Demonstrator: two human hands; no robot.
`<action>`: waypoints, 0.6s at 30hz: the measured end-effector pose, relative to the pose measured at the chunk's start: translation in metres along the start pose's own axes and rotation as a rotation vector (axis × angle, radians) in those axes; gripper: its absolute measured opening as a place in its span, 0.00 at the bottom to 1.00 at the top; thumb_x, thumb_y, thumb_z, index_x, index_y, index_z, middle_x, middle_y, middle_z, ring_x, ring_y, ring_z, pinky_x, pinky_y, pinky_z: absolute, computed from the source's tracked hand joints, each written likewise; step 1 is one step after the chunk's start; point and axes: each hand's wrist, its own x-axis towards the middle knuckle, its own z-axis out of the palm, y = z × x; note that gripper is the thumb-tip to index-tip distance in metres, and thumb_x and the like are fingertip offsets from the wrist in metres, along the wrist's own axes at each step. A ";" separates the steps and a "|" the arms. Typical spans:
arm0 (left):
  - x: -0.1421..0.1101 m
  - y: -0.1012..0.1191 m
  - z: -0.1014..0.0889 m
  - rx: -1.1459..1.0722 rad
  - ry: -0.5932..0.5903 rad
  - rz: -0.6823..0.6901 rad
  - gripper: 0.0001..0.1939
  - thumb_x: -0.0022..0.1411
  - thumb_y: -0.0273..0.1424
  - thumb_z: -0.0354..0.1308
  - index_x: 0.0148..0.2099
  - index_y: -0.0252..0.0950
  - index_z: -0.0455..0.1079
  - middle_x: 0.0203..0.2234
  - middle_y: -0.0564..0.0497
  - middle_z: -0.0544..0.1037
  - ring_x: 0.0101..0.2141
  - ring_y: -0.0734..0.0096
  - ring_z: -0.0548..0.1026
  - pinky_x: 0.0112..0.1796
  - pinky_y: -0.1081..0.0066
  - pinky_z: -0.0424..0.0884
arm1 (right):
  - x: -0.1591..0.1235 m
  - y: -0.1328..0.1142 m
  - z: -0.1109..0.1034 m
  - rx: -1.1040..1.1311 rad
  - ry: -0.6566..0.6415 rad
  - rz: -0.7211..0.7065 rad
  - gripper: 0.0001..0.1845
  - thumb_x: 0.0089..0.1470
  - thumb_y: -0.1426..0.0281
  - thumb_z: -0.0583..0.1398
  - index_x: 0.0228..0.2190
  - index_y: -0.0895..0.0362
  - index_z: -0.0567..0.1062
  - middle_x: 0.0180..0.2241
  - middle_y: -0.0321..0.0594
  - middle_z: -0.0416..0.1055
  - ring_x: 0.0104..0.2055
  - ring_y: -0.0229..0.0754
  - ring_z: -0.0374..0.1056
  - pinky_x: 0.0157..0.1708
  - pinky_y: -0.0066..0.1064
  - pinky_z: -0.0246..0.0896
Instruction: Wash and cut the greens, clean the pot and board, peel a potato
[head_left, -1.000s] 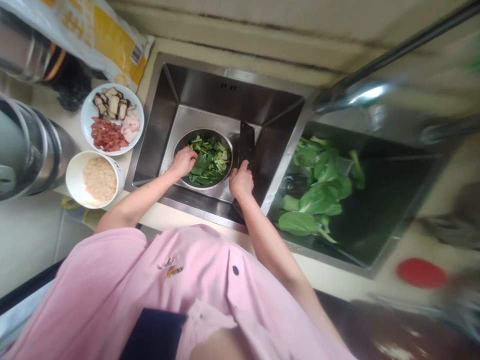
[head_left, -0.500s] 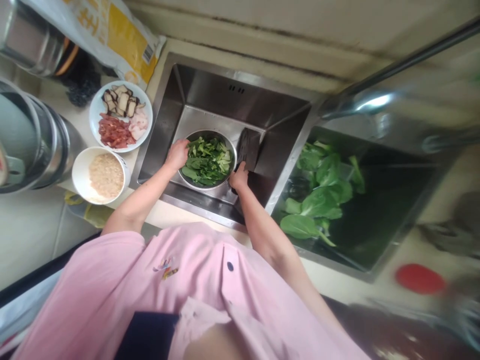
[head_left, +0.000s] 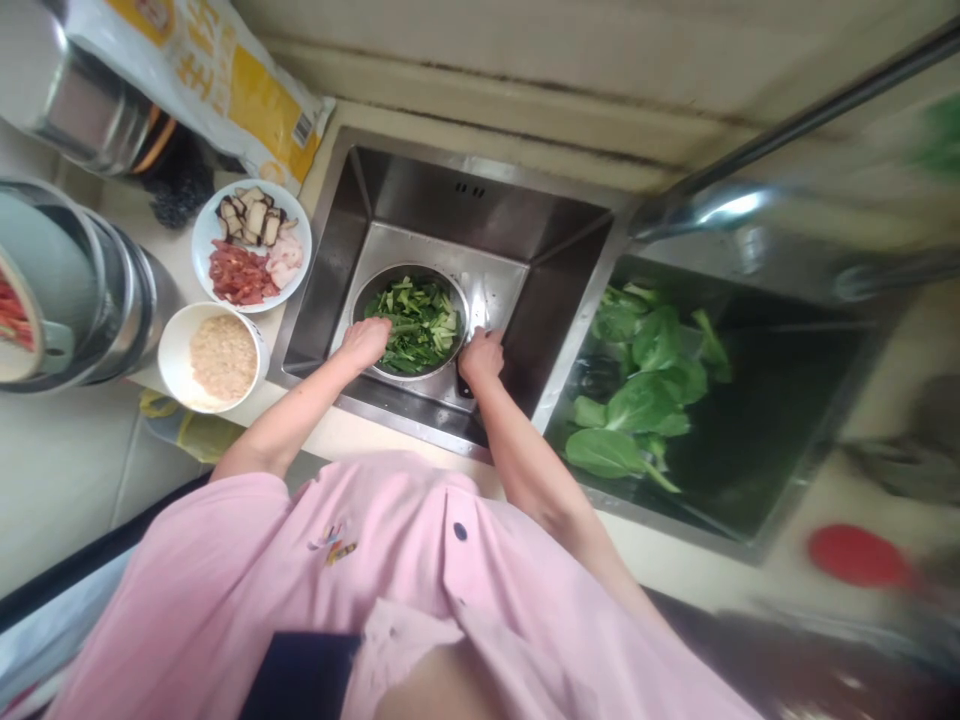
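Observation:
A round metal pot (head_left: 466,308) full of chopped leafy greens (head_left: 420,318) stands on the bottom of the left sink basin. My left hand (head_left: 367,342) reaches over the pot's near-left rim, fingers curled on some of the greens. Just right of the pot, my right hand (head_left: 482,358) is closed round the black handle of a cleaver (head_left: 477,298). Its blade points away from me and shows as a bright glare, so its outline is hard to make out. The handle's end sticks out below the fist.
Whole leafy greens (head_left: 637,400) lie in water in the right basin (head_left: 772,500). Left of the sink are a plate (head_left: 217,285) of sliced mushrooms and meat, a white bowl (head_left: 176,365) of pale mince, stacked pots (head_left: 124,290) and a yellow-white bag (head_left: 262,110). A faucet (head_left: 697,212) is behind.
My left hand has moved from the pot's rim inward onto the greens. The cleaver in my right hand has turned, its dark blade face now showing as glare.

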 end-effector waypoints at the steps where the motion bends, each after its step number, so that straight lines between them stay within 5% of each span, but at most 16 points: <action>1: -0.002 0.006 0.000 0.022 -0.019 0.024 0.15 0.69 0.26 0.48 0.48 0.35 0.76 0.46 0.38 0.82 0.47 0.52 0.81 0.46 0.62 0.75 | -0.002 -0.008 -0.009 0.049 0.036 -0.057 0.26 0.69 0.69 0.47 0.63 0.65 0.67 0.62 0.66 0.62 0.56 0.55 0.69 0.55 0.49 0.64; 3: -0.005 0.015 -0.004 0.026 -0.027 0.093 0.17 0.69 0.25 0.46 0.50 0.35 0.75 0.47 0.38 0.82 0.48 0.51 0.81 0.46 0.60 0.75 | -0.007 -0.024 -0.023 0.189 0.005 -0.287 0.23 0.69 0.64 0.52 0.60 0.59 0.70 0.57 0.56 0.70 0.55 0.51 0.69 0.57 0.42 0.63; 5: -0.005 0.020 -0.009 -0.016 0.021 0.150 0.17 0.70 0.27 0.45 0.49 0.36 0.75 0.47 0.38 0.82 0.49 0.51 0.80 0.48 0.60 0.75 | -0.014 -0.041 -0.032 0.322 -0.162 -0.487 0.15 0.68 0.61 0.56 0.46 0.57 0.77 0.44 0.46 0.76 0.49 0.46 0.70 0.53 0.35 0.64; 8: 0.001 0.015 -0.017 -0.186 0.136 0.205 0.14 0.65 0.26 0.48 0.44 0.37 0.75 0.45 0.41 0.82 0.48 0.56 0.80 0.51 0.62 0.74 | -0.020 -0.059 -0.033 0.631 -0.395 -0.460 0.18 0.67 0.60 0.57 0.26 0.55 0.68 0.24 0.33 0.64 0.28 0.36 0.61 0.33 0.27 0.59; 11: 0.009 0.007 -0.024 -0.424 0.198 0.248 0.17 0.67 0.27 0.43 0.47 0.40 0.74 0.36 0.47 0.82 0.37 0.65 0.79 0.46 0.63 0.77 | -0.015 -0.067 -0.029 1.126 -0.540 -0.346 0.19 0.69 0.59 0.55 0.28 0.53 0.60 0.21 0.25 0.50 0.20 0.31 0.42 0.21 0.22 0.42; 14: 0.004 0.004 -0.035 -0.532 0.295 0.277 0.22 0.72 0.33 0.39 0.56 0.43 0.72 0.28 0.50 0.78 0.28 0.67 0.75 0.42 0.57 0.79 | -0.005 -0.068 -0.028 1.235 -0.440 -0.248 0.17 0.70 0.59 0.53 0.30 0.52 0.59 0.21 0.24 0.49 0.20 0.31 0.42 0.21 0.20 0.43; 16: -0.004 0.007 -0.047 -0.490 0.312 0.380 0.20 0.72 0.40 0.46 0.58 0.44 0.72 0.28 0.50 0.78 0.30 0.65 0.76 0.44 0.53 0.79 | -0.001 -0.067 -0.030 1.092 -0.335 -0.202 0.13 0.67 0.59 0.57 0.33 0.54 0.66 0.25 0.29 0.60 0.24 0.32 0.54 0.26 0.22 0.56; 18: -0.013 0.015 -0.061 -0.368 0.288 0.523 0.20 0.70 0.45 0.52 0.56 0.43 0.73 0.30 0.49 0.79 0.35 0.62 0.78 0.46 0.51 0.77 | -0.002 -0.068 -0.034 0.838 -0.263 -0.205 0.17 0.59 0.60 0.66 0.45 0.56 0.73 0.39 0.40 0.72 0.38 0.39 0.69 0.40 0.30 0.67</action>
